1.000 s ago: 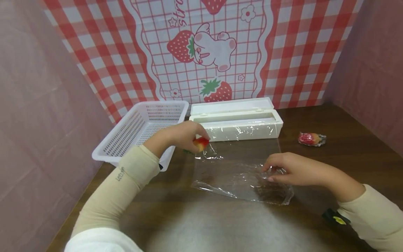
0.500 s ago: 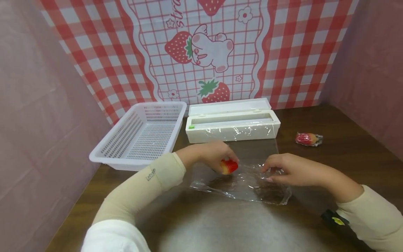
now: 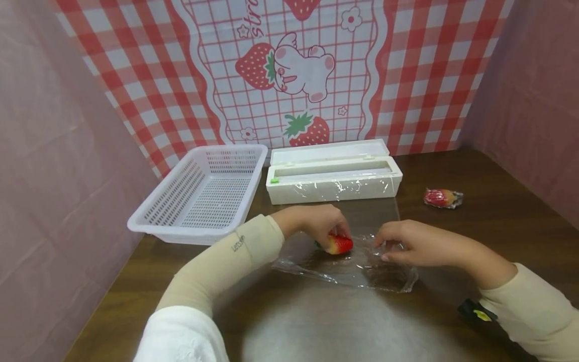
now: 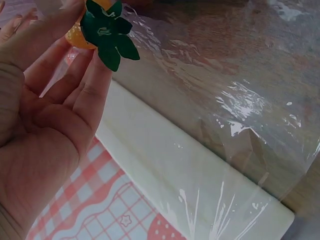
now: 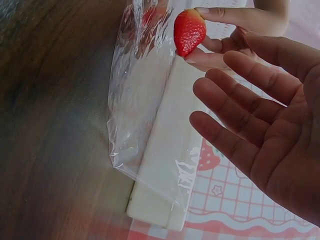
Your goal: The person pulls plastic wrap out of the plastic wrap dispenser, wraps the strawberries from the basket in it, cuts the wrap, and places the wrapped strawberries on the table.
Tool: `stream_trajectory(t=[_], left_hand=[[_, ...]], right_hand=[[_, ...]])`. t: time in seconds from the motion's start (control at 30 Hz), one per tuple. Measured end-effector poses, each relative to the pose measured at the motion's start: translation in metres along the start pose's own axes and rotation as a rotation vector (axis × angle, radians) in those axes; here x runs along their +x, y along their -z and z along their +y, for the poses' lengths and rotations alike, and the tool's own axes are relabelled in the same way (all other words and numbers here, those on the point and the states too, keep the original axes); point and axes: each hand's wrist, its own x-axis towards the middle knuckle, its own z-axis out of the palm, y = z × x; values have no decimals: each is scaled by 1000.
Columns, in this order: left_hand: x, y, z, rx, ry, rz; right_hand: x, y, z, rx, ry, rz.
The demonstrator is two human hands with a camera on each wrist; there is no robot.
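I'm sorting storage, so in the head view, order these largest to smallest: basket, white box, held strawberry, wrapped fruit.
1. Basket
2. White box
Smallest, order unsure: held strawberry, wrapped fruit; left hand partly hides the former.

A draped tabletop booth: pink side drapes (image 3: pixel 54 171) and a checked strawberry cloth (image 3: pixel 294 75) surround a brown table (image 3: pixel 344 327)

Basket (image 3: pixel 212 201): on the table (image 3: pixel 316 332), left of the box;
Box (image 3: pixel 334 162): before the cloth (image 3: pixel 307 70);
Film (image 3: pixel 362 259): before the box, running up over its front;
Strawberry (image 3: pixel 340 245): in the left hand (image 3: pixel 323 221), over the film;
Right hand (image 3: pixel 409 244): right of the strawberry, at the film's right side;
Wrapped strawberry (image 3: pixel 443 198): on the table, right of the box
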Motion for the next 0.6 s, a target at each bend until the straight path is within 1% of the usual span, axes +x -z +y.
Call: stream_trajectory(t=[0.1,0.23,0.3,0.37,0.47,0.6], left_hand=[[2,-1,-1,-42,-4,-13],[4,-1,0,-40,-32,-25],[4,-1,2,-55,-40,-30],[4,-2,3,-67,-33,-34],[3,-4,2,-93,-15,-43],[1,-8,3,-60,-1,-51]], right_hand=[[0,-1,0,-9,-2,1],[0,-2,1,-13,-3,3],[1,-2,1,-13,-8,-2],[1,-3,1,-8,-11,-10],[1,-4,1,-13,7,-4],[0,-6,2,-24,46,17]])
